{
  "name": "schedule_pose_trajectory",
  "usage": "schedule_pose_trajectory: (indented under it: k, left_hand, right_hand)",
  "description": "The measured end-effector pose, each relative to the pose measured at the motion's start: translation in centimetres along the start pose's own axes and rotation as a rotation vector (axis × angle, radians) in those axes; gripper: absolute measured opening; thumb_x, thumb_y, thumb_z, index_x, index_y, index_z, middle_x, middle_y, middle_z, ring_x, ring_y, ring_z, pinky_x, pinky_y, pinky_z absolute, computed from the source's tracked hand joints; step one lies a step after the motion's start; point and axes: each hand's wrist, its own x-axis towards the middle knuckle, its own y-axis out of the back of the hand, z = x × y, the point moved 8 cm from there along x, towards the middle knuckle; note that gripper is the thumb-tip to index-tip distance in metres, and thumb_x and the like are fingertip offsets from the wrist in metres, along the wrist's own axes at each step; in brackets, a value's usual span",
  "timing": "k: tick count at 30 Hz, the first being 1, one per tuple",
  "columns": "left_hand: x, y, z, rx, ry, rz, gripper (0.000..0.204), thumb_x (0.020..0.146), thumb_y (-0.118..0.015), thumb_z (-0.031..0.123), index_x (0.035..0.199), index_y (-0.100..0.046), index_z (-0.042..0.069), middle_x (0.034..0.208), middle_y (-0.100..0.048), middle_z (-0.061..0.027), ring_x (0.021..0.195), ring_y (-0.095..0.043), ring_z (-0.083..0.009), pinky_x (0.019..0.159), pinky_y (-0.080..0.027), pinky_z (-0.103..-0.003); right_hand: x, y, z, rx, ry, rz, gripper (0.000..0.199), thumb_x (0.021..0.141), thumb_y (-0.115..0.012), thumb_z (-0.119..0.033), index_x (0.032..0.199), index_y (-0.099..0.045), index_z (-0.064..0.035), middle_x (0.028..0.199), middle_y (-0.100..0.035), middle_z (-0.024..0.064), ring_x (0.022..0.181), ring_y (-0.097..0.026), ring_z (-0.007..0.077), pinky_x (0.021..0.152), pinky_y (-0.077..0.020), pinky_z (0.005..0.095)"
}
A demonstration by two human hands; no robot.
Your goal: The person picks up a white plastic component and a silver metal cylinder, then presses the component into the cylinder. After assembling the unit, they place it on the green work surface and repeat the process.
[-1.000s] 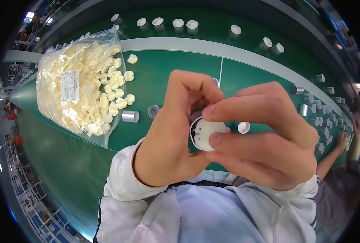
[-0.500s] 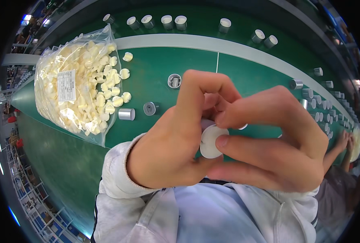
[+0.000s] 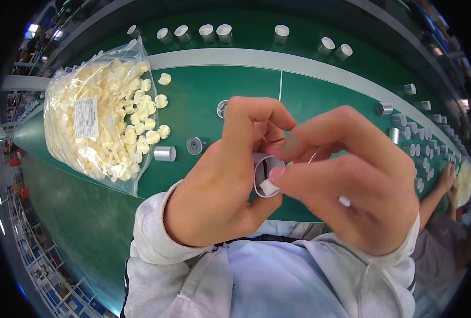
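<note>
My left hand (image 3: 214, 185) is wrapped round a silver metal cylinder (image 3: 258, 157), its white-rimmed open end facing my right hand. A white piece (image 3: 269, 187) sits at the lower part of that mouth, beside a dark gap inside. My right hand (image 3: 352, 175) has its fingers bent, one fingertip against the white piece at the rim. The rest of its grip is partly hidden. Left of my hands, one silver cylinder (image 3: 165, 153) lies on its side and another (image 3: 195, 146) shows its end. A third (image 3: 222, 109) is partly covered by my left hand.
A clear plastic bag (image 3: 65, 116) of cream-coloured notched round pieces lies at left, several spilling from its mouth (image 3: 161, 101). Silver cylinders (image 3: 281, 34) stand beyond a pale rail (image 3: 235, 56). More cylinders (image 3: 399, 120) cluster at right, near another person's arm (image 3: 437, 193).
The white disc that covered the cylinder's mouth no longer lies flat across it; the inside and a white piece now show. Both hands have shifted slightly left.
</note>
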Motion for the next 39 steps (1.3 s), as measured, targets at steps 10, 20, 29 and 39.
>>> schedule_pose_trajectory:
  k: [10,20,29,39]
  left_hand:
    - [0.2,1.8,0.4,-0.139,0.045,0.187,0.019,0.083,-0.075,0.01,0.092,-0.061,-0.001,0.095,-0.06,-0.0092,0.079,-0.05,-0.0113,0.068,-0.038,-0.024]
    - [0.8,1.0,1.0,-0.109,-0.079,-0.03,0.048,0.076,-0.087,0.02,0.11,-0.06,-0.001,0.098,-0.064,-0.0082,0.08,-0.054,-0.0111,0.07,-0.042,-0.024]
    - [0.8,0.8,1.3,-0.344,-0.108,0.132,0.081,0.079,-0.07,0.005,0.149,-0.027,-0.001,0.112,-0.064,-0.0104,0.083,-0.06,-0.0094,0.076,-0.047,-0.021]
    - [0.7,-0.2,1.2,-0.49,0.009,0.039,0.102,0.077,-0.085,0.018,0.153,-0.02,0.001,0.105,-0.064,-0.0074,0.087,-0.059,-0.0117,0.081,-0.046,-0.023]
  right_hand:
    - [0.4,1.9,0.8,-0.057,0.022,-0.027,0.025,0.069,-0.071,0.013,0.093,-0.068,0.0043,0.091,-0.067,0.0169,0.079,-0.066,0.0227,0.069,-0.0521,0.0294]
    - [-0.9,2.4,-1.4,-0.306,0.222,0.119,0.038,0.062,-0.082,0.005,0.098,-0.069,0.0028,0.099,-0.067,0.0214,0.081,-0.067,0.0259,0.067,-0.0558,0.0313]
    - [0.1,-0.4,-4.1,-0.199,0.258,0.041,0.033,0.055,-0.08,0.002,0.087,-0.073,0.0059,0.097,-0.067,0.0238,0.081,-0.065,0.0306,0.065,-0.052,0.0361]
    - [-1.4,-0.6,-2.9,-0.232,0.532,0.044,0.035,0.053,-0.08,0.003,0.087,-0.073,0.001,0.103,-0.067,0.0157,0.085,-0.062,0.0287,0.07,-0.0514,0.0387]
